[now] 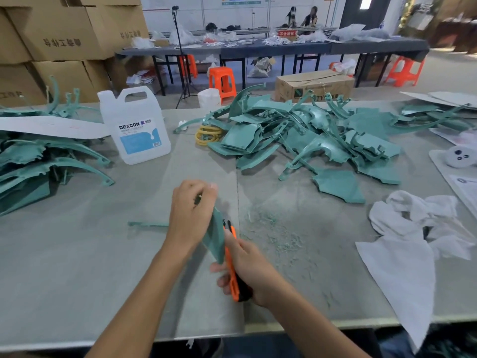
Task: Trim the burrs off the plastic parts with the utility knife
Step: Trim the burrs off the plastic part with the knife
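My left hand (pixel 192 213) grips a teal plastic part (pixel 216 235) above the grey table, near its front edge. A thin arm of that part sticks out to the left of my wrist. My right hand (pixel 249 267) holds an orange and black utility knife (pixel 233 272), its tip lying against the part's right edge. The blade itself is too small to make out. A large heap of teal plastic parts (pixel 309 140) lies at the back right, and another stack of teal parts (pixel 38 161) sits at the left.
Teal shavings (pixel 273 233) are scattered right of my hands. A white DEXCON jug (pixel 136 127) stands at the back left, yellow rings (pixel 207 134) beside the heap, white rags (pixel 413 244) at the right edge. Cardboard boxes, orange stools and another worktable stand behind.
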Available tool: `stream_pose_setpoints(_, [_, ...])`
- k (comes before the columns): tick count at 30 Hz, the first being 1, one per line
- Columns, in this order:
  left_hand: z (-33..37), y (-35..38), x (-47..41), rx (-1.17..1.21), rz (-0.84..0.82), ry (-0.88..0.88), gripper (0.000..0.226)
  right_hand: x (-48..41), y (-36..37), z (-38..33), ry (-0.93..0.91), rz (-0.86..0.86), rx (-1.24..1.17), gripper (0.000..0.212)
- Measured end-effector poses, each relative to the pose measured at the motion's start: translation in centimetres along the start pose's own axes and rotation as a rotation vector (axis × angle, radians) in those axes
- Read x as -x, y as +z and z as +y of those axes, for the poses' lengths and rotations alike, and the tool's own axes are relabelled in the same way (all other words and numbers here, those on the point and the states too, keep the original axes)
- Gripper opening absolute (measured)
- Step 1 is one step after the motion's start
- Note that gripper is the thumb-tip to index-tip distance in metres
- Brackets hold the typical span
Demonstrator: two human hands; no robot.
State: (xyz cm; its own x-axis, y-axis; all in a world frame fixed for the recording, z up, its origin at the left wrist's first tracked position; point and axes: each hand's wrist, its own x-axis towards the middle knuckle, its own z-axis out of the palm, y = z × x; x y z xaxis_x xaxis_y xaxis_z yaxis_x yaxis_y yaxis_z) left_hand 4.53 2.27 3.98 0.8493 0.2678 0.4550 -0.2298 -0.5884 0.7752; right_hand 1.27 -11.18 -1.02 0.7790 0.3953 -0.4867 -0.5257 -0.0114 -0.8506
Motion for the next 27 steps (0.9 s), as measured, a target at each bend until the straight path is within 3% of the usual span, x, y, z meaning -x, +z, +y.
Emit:
stream_pose_setpoints(4, [-1.5,1.2,1.0,0.015,0.045,-0.035,0.033,1.6,-2.4,0.8,-0.089,0.083,0.062,0.03])
stream_pose_setpoints(8, [-2.0,1.5,1.3,-0.033,0.093,-0.026,0.045,3.6,-5.1,0.7,-0.182,0.186,0.142,0.018])
stream_pose_setpoints(12, [-2.1,1.5,0.5,-0.054,0.143,-0.029,0.044,5.5,-6.7,-0.1,-0.262,0.107,0.172,0.017])
stream_pose_setpoints(15, [-2.2,1.8,0.4,-0.049,0.207,-0.037,0.038,6.9,-6.9,-0.9,-0.312,0.021,0.184,0.035])
stream_pose_setpoints(18, [-2.4,2.1,0.7,-0.076,0.214,-0.026,0.032,7.7,-6.4,-1.9,-0.35,-0.037,0.212,0.034])
stream_pose_setpoints(27, [-2.3,2.3,1.0,-0.12,0.171,-0.075,0.05,8.7,-5.1,-2.3,-0.362,-0.074,0.236,0.03])
